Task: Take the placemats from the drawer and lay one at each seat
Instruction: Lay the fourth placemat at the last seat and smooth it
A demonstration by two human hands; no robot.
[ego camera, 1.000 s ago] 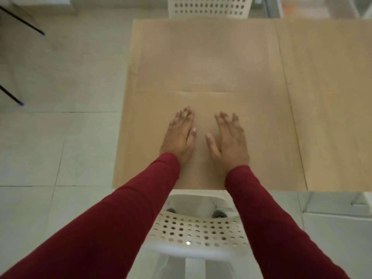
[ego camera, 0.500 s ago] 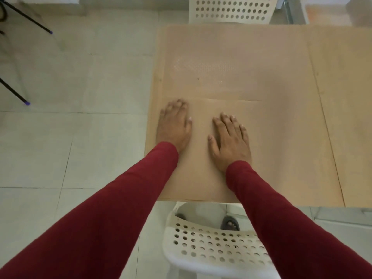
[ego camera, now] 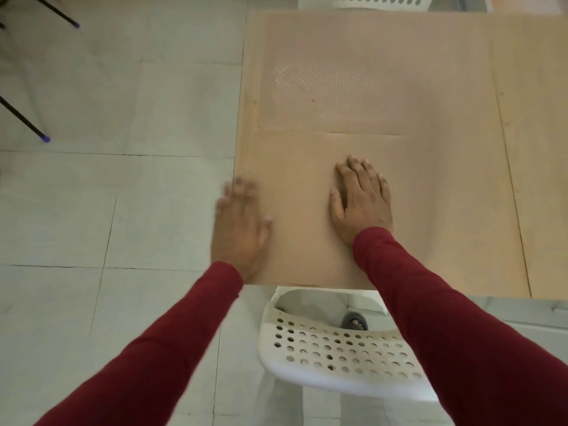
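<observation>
**Both hands flat on the near placemat**

At centre frame we see a tan near placemat point(ego camera: 301, 210) lying on the wooden table point(ego camera: 528, 149), its near edge along the table's front edge. Our right hand point(ego camera: 361, 201) rests palm-down on it, fingers straight and close together. Our left hand point(ego camera: 241, 222), blurred, lies with straight fingers over the mat's left edge, at the table's left side. Above, toward the upper centre, a far placemat point(ego camera: 332, 87) of the same colour lies touching the near one edge to edge. A white perforated chair point(ego camera: 338, 355) stands at lower centre, tucked at the table's front. Another white chair point(ego camera: 365, 0) shows at the top edge.
</observation>
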